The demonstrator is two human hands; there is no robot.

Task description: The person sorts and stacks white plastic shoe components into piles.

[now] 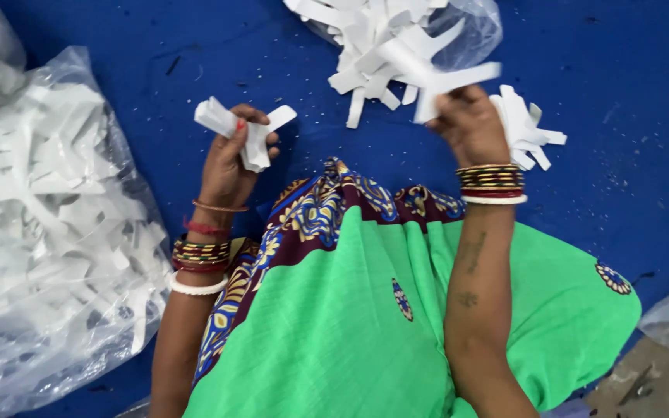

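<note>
My left hand [230,159] is closed around a small bunch of white strips [243,131], thumb pressed over them, ends poking out on both sides of my fist. My right hand [470,124] is closed too, pinching another strip [451,81] that sticks up past my knuckles, with a fan of strips [524,128] showing just beyond it. They look light, thin and bendy, like cut paper or foam, so I judge they would crease if squeezed hard; the middle of the bunch seems the safest place to grip. Past my right hand lies a loose pile [385,46], partly on a clear bag [478,27]. Out beyond my left hand sits a big clear sack [48,232] stuffed with more. Under everything is a blue mat [156,46] flecked with white scraps. My green cloth [350,325] covers my lap below my wrists.
</note>
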